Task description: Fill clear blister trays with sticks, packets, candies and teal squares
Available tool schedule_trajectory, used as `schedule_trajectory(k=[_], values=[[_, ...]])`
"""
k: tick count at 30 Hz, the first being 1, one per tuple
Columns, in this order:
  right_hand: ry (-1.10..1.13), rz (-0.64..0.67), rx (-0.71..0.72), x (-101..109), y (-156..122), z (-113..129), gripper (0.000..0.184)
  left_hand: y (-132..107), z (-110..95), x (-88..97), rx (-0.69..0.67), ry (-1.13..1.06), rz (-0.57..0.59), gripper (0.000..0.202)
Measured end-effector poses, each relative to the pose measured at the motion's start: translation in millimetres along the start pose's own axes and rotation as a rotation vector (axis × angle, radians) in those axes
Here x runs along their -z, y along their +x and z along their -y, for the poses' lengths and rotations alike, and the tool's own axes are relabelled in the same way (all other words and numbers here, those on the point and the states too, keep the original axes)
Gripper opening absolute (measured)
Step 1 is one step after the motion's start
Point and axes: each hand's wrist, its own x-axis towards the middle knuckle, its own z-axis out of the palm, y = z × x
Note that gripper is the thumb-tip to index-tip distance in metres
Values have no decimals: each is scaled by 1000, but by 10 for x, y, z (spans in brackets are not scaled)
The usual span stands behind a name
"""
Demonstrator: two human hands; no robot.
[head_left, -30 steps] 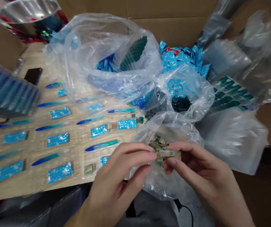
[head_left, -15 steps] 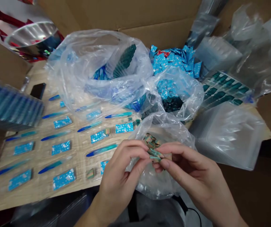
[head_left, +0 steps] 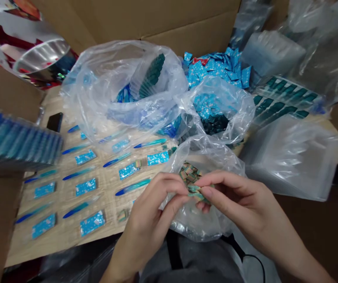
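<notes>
A pale wood-grain board [head_left: 107, 204] lies flat, seen from above and slightly tilted by the view. Slim blue-and-teal plastic sticks [head_left: 132, 187] alternate with blue patterned foil sachets [head_left: 85, 186] in loose rows across it. A small striped piece [head_left: 122, 215] sits near its front edge. Toward the back left lie a black smartphone [head_left: 54, 122] and a stacked block of blue sticks [head_left: 18, 143], while bulging clear plastic bags [head_left: 121, 106] crowd the far side.

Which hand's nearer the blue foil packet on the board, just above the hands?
The left hand: just below the blue foil packet, not touching it. The right hand is farther, lower and off to the packet's right.
</notes>
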Motion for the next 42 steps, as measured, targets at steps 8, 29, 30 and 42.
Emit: schedule_trajectory(k=[8,29,30,42], values=[[-84,-37,87,-31,-9,-23,6,-54,-22,-69,36,27,-78,14],[-225,-204,279,-19,-62,-76,19,-29,-37,-61,82,-152,-148,17],[-264,-226,320,-25,-58,-80,18,-30,-50,-63,91,-174,-140,17],[-324,-244,444,-121,-83,-115,35,22,-105,-202,230,-287,-316,12]])
